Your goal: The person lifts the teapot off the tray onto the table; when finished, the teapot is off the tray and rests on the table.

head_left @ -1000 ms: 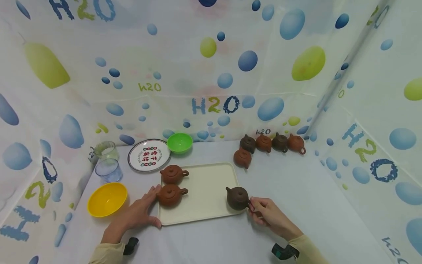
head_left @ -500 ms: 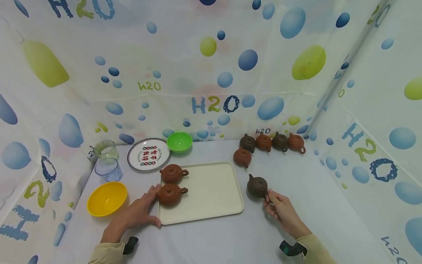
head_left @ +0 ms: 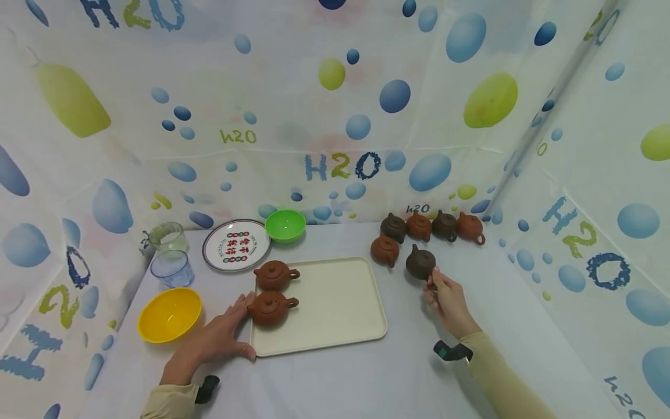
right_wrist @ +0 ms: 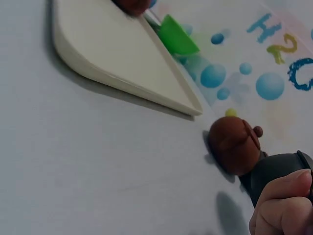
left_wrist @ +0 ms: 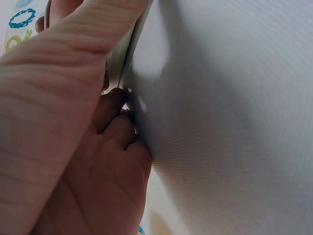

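Note:
My right hand (head_left: 447, 299) pinches the handle of a dark brown teapot (head_left: 420, 263), its spout pointing away from me. In the right wrist view this dark teapot (right_wrist: 274, 169) is partly cut off, beside a reddish-brown teapot (right_wrist: 232, 144); a shadow falls on the cloth below it. My left hand (head_left: 217, 337) rests against the left edge of a cream tray (head_left: 340, 308), thumb near the front corner and fingers extended. Two reddish-brown teapots, a rear one (head_left: 273, 276) and a front one (head_left: 270, 308), stand along the tray's left side, handles to the right.
Back right, several teapots (head_left: 419, 227) stand in a row, with one reddish teapot (head_left: 384, 251) in front. To the left are a yellow bowl (head_left: 170, 315), a blue glass (head_left: 173, 269), a greenish glass (head_left: 167, 238), a round printed plate (head_left: 214, 247) and a green bowl (head_left: 285, 226).
My right hand has carried the dark teapot off the tray's right side, rightward and then back toward the other teapots. The left hand stays at the tray's edge.

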Motion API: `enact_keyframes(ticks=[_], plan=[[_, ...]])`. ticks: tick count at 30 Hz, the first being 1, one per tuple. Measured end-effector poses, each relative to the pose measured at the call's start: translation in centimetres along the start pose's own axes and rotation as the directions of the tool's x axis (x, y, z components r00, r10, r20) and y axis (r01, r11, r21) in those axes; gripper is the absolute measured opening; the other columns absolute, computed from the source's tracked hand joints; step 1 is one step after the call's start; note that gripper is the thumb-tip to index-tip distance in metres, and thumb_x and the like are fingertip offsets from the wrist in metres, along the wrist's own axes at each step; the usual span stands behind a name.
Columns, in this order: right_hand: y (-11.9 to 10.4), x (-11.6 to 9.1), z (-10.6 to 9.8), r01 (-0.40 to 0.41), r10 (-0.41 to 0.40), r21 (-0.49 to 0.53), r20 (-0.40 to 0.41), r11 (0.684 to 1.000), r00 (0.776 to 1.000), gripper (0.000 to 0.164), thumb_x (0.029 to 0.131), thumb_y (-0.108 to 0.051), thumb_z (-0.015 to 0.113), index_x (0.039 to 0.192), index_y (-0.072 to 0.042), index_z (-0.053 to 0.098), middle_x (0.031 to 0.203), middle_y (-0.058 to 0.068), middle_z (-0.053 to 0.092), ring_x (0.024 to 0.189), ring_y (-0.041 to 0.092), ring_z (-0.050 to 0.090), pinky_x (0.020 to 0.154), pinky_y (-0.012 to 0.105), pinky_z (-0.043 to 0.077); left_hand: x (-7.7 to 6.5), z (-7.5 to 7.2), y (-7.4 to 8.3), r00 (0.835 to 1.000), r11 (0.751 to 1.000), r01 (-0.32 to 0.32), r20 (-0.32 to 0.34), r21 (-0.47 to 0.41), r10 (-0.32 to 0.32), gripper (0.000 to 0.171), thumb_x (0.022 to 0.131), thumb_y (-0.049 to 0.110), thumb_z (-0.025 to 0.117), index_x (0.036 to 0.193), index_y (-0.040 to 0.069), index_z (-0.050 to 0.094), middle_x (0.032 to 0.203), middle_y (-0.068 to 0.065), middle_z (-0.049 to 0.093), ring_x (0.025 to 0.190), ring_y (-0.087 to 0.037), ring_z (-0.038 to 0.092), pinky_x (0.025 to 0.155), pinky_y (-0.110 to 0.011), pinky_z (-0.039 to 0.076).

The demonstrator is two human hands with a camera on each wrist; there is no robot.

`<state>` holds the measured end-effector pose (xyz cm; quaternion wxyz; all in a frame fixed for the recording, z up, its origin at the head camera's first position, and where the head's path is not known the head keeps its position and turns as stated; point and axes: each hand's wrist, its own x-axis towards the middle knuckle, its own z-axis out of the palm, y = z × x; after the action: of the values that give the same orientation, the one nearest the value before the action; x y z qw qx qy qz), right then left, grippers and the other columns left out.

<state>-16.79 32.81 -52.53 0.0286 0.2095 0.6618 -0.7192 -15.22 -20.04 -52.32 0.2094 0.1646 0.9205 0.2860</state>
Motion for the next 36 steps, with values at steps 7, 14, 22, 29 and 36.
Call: enact_keyframes(ticks=[7, 14, 22, 29, 36], plan=[[-1.0, 2.8, 0.4, -0.019, 0.019, -0.007, -0.018, 1.0, 1.0, 0.045, 0.112, -0.052, 0.046, 0.106, -0.009, 0.055, 0.085, -0.006, 0.061, 0.064, 0.001, 0.051, 0.051, 0.014, 0.04, 0.0, 0.0, 0.0, 1.0, 1.0, -0.003, 0.002, -0.009, 0.003, 0.142, 0.065, 0.059, 0.095, 0.172, 0.006, 0.017, 0.177, -0.028, 0.017, 0.159, -0.06, 0.022, 0.127, -0.074, 0.026], [-1.0, 4.6, 0.8, -0.047, 0.046, -0.011, -0.051, 0.999, 0.998, 0.044, 0.112, -0.053, 0.045, 0.103, -0.011, 0.055, 0.082, -0.007, 0.062, 0.064, 0.001, 0.053, 0.052, 0.014, 0.042, -0.1, 0.1, 0.0, 1.0, 1.0, -0.006, 0.0, -0.008, 0.006, 0.141, 0.066, 0.058, 0.095, 0.172, 0.005, 0.017, 0.177, -0.027, 0.017, 0.159, -0.06, 0.023, 0.127, -0.074, 0.026], [-0.9, 6.1, 1.1, -0.042, 0.043, 0.015, -0.046, 0.999, 0.998, 0.043, 0.113, -0.052, 0.044, 0.104, -0.01, 0.054, 0.083, -0.006, 0.061, 0.065, 0.001, 0.053, 0.052, 0.014, 0.042, 0.1, 0.1, -0.2, 1.0, 1.0, -0.021, -0.011, 0.014, 0.022, 0.141, 0.066, 0.058, 0.095, 0.172, 0.006, 0.017, 0.177, -0.027, 0.017, 0.159, -0.06, 0.023, 0.127, -0.073, 0.027], [-1.4, 6.5, 0.5, -0.075, 0.076, -0.08, 0.001, 0.994, 0.997, 0.045, 0.114, -0.051, 0.042, 0.113, -0.008, 0.056, 0.085, -0.005, 0.064, 0.066, 0.003, 0.055, 0.052, 0.015, 0.043, 0.1, -0.1, 0.2, 0.999, 0.999, -0.037, -0.021, 0.017, 0.038, 0.14, 0.066, 0.055, 0.096, 0.171, 0.004, 0.019, 0.176, -0.029, 0.018, 0.156, -0.063, 0.025, 0.125, -0.074, 0.029], [-2.0, 6.5, -0.4, -0.111, 0.123, -0.186, 0.056, 0.976, 0.991, 0.052, 0.112, -0.056, 0.041, 0.126, -0.008, 0.057, 0.093, -0.005, 0.068, 0.069, 0.003, 0.057, 0.049, 0.014, 0.04, 0.0, 0.0, 0.2, 0.999, 0.999, -0.032, -0.019, 0.01, 0.032, 0.141, 0.066, 0.056, 0.096, 0.171, 0.004, 0.019, 0.177, -0.026, 0.019, 0.158, -0.06, 0.024, 0.127, -0.073, 0.028]])
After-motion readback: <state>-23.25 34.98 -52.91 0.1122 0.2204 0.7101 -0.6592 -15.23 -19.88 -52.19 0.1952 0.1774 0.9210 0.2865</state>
